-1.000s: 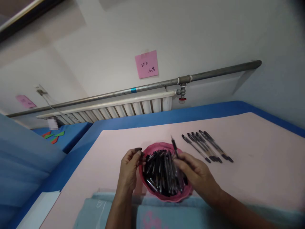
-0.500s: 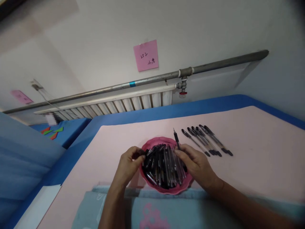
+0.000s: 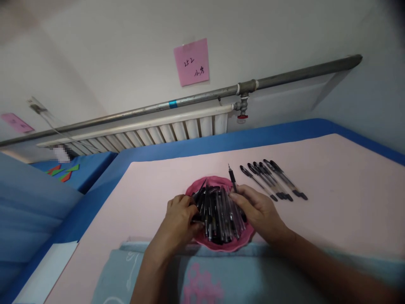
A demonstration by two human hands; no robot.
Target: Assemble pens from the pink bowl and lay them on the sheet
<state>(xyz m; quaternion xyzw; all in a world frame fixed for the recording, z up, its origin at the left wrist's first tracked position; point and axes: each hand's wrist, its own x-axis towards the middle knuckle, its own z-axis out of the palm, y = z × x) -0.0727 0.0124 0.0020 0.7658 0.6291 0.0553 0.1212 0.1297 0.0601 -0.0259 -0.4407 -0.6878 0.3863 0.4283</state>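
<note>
A pink scalloped basket (image 3: 218,248) full of black pen parts and clear pen barrels (image 3: 223,211) stands in front of me. My right hand (image 3: 257,211) is closed on an uncapped pen (image 3: 232,177) at the basket's right side, with its black grip and bare tip pointing up. At the left rim, my left hand (image 3: 182,217) reaches in, fingers curled round dark pieces that they partly cover. What exactly those fingers hold is hidden. To the right, several capped black pens (image 3: 272,179) lie side by side on the pink table mat.
The pink mat (image 3: 341,185) covers a blue table (image 3: 177,148). A blue-grey cloth (image 3: 152,270) lies along the near edge, and a white sheet (image 3: 47,270) at the lower left. Behind are a radiator (image 3: 190,128) and a pipe (image 3: 284,80). Coloured pieces (image 3: 65,175) lie far left.
My left hand has moved from the basket's left rim further in and down among the black parts, stirring some of them. My right hand still holds the pen. The view has tilted slightly down.
</note>
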